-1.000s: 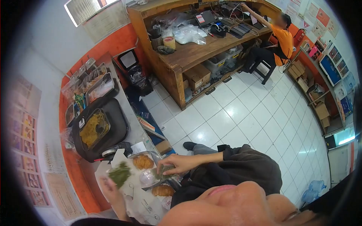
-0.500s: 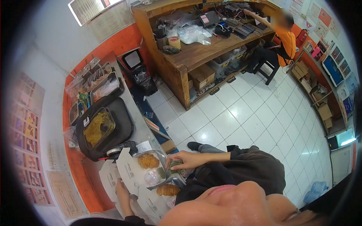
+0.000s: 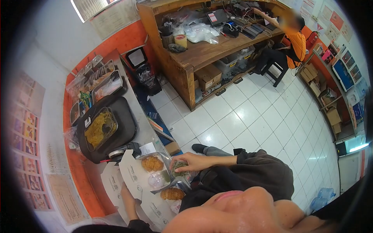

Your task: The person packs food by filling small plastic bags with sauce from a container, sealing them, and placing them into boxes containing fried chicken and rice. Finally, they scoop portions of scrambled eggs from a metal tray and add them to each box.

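Note:
My right hand [image 3: 188,161] holds a clear plastic pack of green leafy bits [image 3: 179,167], fingers curled over its top. Beside it is an open white carton [image 3: 132,171] with a piece of golden fried food [image 3: 152,164] and a plastic-wrapped white ball [image 3: 156,180]. Nearer my body sits a second white carton [image 3: 157,209], containing another fried piece [image 3: 172,193]. My left hand [image 3: 128,200] reaches in between the carton flaps on the left. Its fingers are hidden behind a flap, so their grip does not show.
A clear tray of yellow-brown crumbly food [image 3: 100,130] rests on a black tray [image 3: 130,124] along the metal counter. More containers [image 3: 108,87] stand behind it. Across the tiled floor, a person in orange [image 3: 296,48] sits at a wooden desk [image 3: 194,58].
My left hand has slipped farther behind the carton flap, hiding its fingers. My right hand has shifted slightly, and more of the green pack shows.

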`<state>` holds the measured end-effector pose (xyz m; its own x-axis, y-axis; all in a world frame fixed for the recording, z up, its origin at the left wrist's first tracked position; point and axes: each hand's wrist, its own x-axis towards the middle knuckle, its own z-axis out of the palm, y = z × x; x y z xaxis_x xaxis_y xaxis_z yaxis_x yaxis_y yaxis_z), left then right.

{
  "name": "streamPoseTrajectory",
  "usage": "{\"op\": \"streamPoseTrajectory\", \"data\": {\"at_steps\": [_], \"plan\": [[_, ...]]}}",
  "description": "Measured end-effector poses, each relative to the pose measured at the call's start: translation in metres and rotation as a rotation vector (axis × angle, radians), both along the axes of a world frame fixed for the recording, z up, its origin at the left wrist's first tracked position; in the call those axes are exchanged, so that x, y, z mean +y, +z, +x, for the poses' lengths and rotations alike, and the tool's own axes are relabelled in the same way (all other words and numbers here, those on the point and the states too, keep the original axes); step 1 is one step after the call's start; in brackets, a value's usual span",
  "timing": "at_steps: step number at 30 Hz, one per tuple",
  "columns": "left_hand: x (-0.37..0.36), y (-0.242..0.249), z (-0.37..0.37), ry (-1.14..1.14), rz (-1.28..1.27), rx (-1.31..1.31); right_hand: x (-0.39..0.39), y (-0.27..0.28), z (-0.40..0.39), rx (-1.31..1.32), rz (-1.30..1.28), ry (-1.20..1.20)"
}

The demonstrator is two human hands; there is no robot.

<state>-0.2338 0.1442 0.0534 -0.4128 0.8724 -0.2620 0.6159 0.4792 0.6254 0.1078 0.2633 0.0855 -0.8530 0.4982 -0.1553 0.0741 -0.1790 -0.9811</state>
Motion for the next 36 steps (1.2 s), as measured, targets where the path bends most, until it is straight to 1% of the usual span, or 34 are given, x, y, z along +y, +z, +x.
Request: {"op": "streamPoseTrajectory", "data": {"at_steps": [1, 2, 3, 4, 5, 6, 7, 8, 9, 10, 11, 12, 13, 14, 16, 17, 18, 20, 21, 23, 27, 30, 32, 34, 36], "plan": [[-0.005, -0.006, -0.007, -0.047, 0.061, 0.165, 0.001, -0.003, 0.000, 0.001, 0.000, -0.003], [-0.005, -0.011, -0.014, -0.094, 0.123, 0.329, 0.003, -0.011, 0.000, 0.093, 0.144, -0.035], [-0.003, -0.011, -0.023, -0.097, 0.123, 0.329, 0.005, -0.019, -0.001, 0.186, 0.289, -0.068], [0.000, -0.010, -0.033, -0.034, 0.183, 0.152, 0.008, -0.033, -0.003, 0.186, 0.289, -0.069], [0.001, -0.008, -0.038, 0.029, 0.243, -0.025, 0.011, -0.049, -0.006, 0.230, 0.367, -0.122], [0.007, 0.022, -0.014, 0.030, 0.243, -0.024, 0.012, -0.058, -0.008, 0.275, 0.444, -0.174], [0.020, 0.078, 0.031, -0.010, 0.274, 0.087, 0.012, -0.054, -0.009, 0.277, 0.443, -0.170], [0.025, 0.109, 0.055, -0.049, 0.302, 0.198, 0.012, -0.048, -0.009, 0.241, 0.128, -0.193], [0.016, 0.017, -0.024, -0.047, 0.443, 0.008, 0.012, -0.044, -0.010, 0.199, -0.186, -0.211], [0.007, -0.071, -0.101, -0.056, 0.576, -0.185, 0.012, -0.050, -0.016, 0.200, -0.189, -0.204], [0.019, 0.029, 0.006, -0.308, 0.490, 0.062, 0.012, -0.060, -0.026, 0.219, -0.367, -0.245], [0.033, 0.134, 0.118, -0.551, 0.459, 0.300, 0.012, -0.065, -0.032, 0.236, -0.543, -0.287], [0.035, 0.117, 0.131, -0.694, 0.547, 0.401, 0.010, -0.017, -0.032, 0.231, -0.650, -0.264], [0.040, 0.098, 0.140, -0.840, 0.634, 0.503, 0.005, -0.026, -0.039, 0.236, -0.649, -0.261], [0.045, 0.095, 0.169, -0.876, 0.627, 0.558, -0.007, -0.051, -0.054, 0.478, -0.879, -0.171], [0.048, 0.094, 0.177, -0.911, 0.617, 0.606, -0.012, -0.058, -0.058, 0.562, -0.941, -0.090], [0.050, 0.089, 0.177, -0.914, 0.619, 0.609, -0.016, -0.059, -0.058, 0.592, -0.955, -0.004], [0.054, 0.076, 0.168, -0.970, 0.762, 0.637, -0.020, -0.060, -0.052, 0.607, -0.936, 0.177], [0.054, 0.067, 0.163, -0.971, 0.763, 0.640, -0.020, -0.059, -0.043, 0.605, -0.903, 0.260], [0.048, 0.051, 0.156, -0.939, 0.702, 0.540, -0.021, -0.057, -0.032, 0.596, -0.832, 0.383], [0.037, 0.063, 0.159, -0.975, 0.711, 0.467, -0.027, -0.047, -0.022, 0.585, -0.744, 0.525], [0.024, 0.073, 0.154, -0.855, 0.620, 0.470, -0.030, -0.041, -0.024, 0.560, -0.713, 0.586], [0.011, 0.076, 0.133, -0.809, 0.656, 0.700, -0.028, -0.034, -0.025, 0.537, -0.694, 0.608], [-0.007, 0.087, 0.102, -0.613, 0.638, 0.900, -0.020, -0.024, -0.026, 0.485, -0.682, 0.571], [-0.032, 0.107, 0.061, -0.387, 0.622, 0.996, -0.007, -0.026, -0.024, 0.400, -0.667, 0.478]]}}
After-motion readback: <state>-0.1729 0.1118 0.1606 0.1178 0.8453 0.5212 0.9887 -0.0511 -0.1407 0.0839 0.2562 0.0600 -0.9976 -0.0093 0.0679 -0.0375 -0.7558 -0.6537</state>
